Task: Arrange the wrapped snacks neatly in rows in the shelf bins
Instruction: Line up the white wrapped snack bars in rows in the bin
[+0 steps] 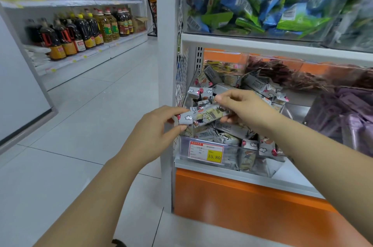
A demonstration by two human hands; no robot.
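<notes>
A long grey wrapped snack bar (203,116) with cloud prints is held level above the clear shelf bin (268,168). My left hand (155,131) pinches its left end between thumb and fingers. My right hand (242,108) grips its right end from above. Below and behind it, several more grey wrapped snacks (232,131) lie jumbled in the bin. A red and yellow price tag (205,152) hangs on the bin's front wall.
Purple wrapped snacks (347,113) fill the bin to the right. Blue and green packets (272,8) fill the bin on the shelf above. A wire mesh side panel (181,77) borders the bin on the left. Oil and sauce bottles (80,31) line shelves across the aisle.
</notes>
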